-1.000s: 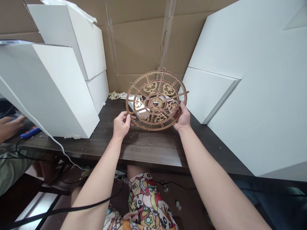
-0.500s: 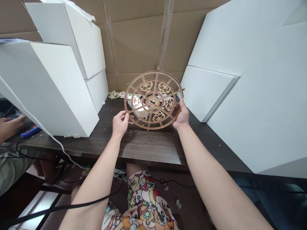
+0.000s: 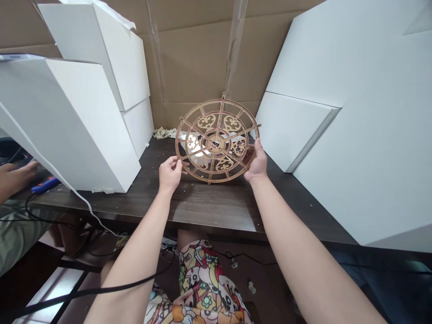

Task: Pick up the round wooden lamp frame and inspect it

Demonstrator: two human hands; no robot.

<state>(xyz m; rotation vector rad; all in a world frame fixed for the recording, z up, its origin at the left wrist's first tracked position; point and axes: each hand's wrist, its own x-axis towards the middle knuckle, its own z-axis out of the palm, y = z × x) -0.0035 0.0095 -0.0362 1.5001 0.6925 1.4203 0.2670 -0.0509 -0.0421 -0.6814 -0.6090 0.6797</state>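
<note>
A round, gold-coloured openwork disc [image 3: 212, 173] with spokes, rings, scroll cut-outs and small tabs on its rim is held up in front of me, tilted above the dark table. My left hand [image 3: 169, 174] pinches its lower left rim between thumb and fingers. At its right edge my right hand [image 3: 257, 163] grips the rim, thumb up, with the other fingers partly hidden behind. Through the openings a shiny pale sheet and a dark reddish thing show behind the disc; I cannot make out what they are.
White boxes [image 3: 91, 130] stand at the left, and larger white boxes [image 3: 364, 126] at the right. Taped cardboard [image 3: 192, 58] closes off the back. Pale scraps [image 3: 164, 133] lie on the dark table [image 3: 216, 204]. Another person's hand [image 3: 15, 179] is at far left near a blue tool [image 3: 46, 185].
The view shifts very slightly. Both hands keep the same hold on the disc, which stays in nearly the same place and tilt.
</note>
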